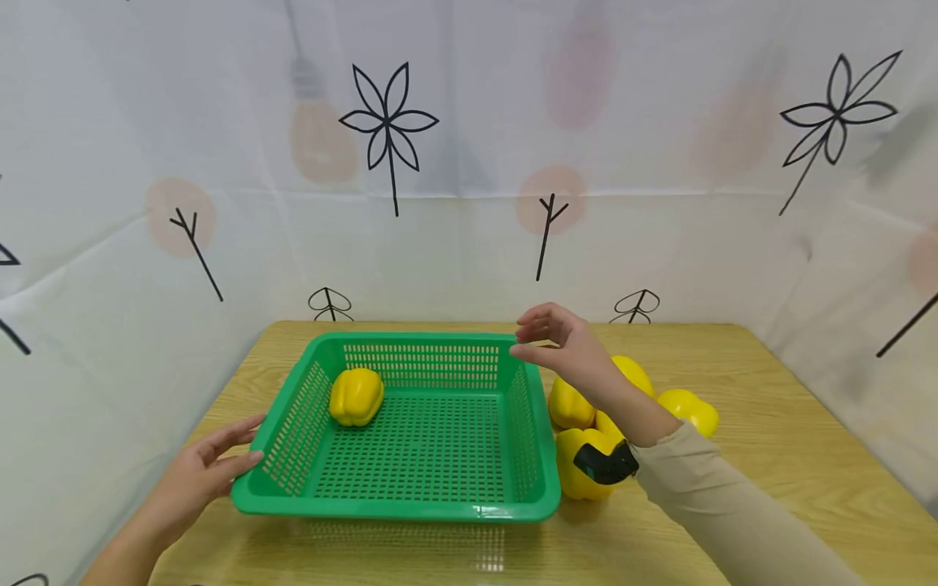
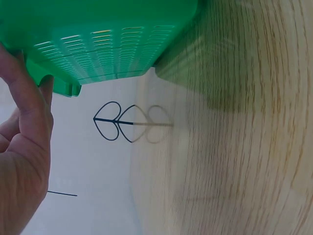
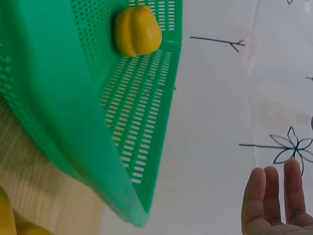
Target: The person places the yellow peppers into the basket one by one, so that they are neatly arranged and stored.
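Observation:
A green plastic basket point(image 1: 396, 509) with slotted walls sits on the wooden table. One yellow bell pepper point(image 1: 356, 397) lies inside it, near the back left corner. My left hand point(image 1: 194, 472) grips the basket's left rim, its thumb at the edge and its fingers partly hidden behind the rim. Over the back right corner, my right hand point(image 1: 567, 346) is raised with loosely bent fingers and nothing between them. Beneath the right forearm, several more yellow bell peppers point(image 1: 582, 472) are grouped beside the basket's right wall, partly covered by the arm.
The wooden table point(image 1: 777, 456) extends to the right of the loose peppers. A pale curtain point(image 1: 469, 260) printed with plants hangs behind and along both sides of it. A black device point(image 1: 607, 464) is worn at the right wrist.

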A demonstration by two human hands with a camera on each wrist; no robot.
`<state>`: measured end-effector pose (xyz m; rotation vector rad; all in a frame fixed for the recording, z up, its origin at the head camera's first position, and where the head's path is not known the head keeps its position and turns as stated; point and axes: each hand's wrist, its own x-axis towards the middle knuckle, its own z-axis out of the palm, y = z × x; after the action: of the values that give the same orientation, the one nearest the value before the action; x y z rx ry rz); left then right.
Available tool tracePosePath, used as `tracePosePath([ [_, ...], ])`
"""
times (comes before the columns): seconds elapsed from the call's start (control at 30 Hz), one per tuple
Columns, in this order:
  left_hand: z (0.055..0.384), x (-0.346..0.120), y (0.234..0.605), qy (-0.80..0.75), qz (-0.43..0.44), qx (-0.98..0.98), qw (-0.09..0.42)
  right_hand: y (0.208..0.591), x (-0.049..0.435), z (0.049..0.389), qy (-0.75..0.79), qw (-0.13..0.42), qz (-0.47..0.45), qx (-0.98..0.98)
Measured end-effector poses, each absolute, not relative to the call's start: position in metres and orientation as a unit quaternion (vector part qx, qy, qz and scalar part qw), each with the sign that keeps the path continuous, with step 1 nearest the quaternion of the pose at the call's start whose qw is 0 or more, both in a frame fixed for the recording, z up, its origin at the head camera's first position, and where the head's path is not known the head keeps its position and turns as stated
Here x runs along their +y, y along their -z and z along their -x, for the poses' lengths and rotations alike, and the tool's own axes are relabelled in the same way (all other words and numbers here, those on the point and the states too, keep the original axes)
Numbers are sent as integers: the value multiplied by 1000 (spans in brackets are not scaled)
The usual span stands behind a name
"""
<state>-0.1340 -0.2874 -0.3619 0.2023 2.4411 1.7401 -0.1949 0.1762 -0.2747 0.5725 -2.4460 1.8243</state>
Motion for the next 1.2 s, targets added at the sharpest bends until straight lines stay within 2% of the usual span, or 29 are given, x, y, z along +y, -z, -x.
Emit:
tracePosePath([
  [1.2,132,-285,359,-582,-55,808,75,296,256,176,-532,69,-108,-837],
])
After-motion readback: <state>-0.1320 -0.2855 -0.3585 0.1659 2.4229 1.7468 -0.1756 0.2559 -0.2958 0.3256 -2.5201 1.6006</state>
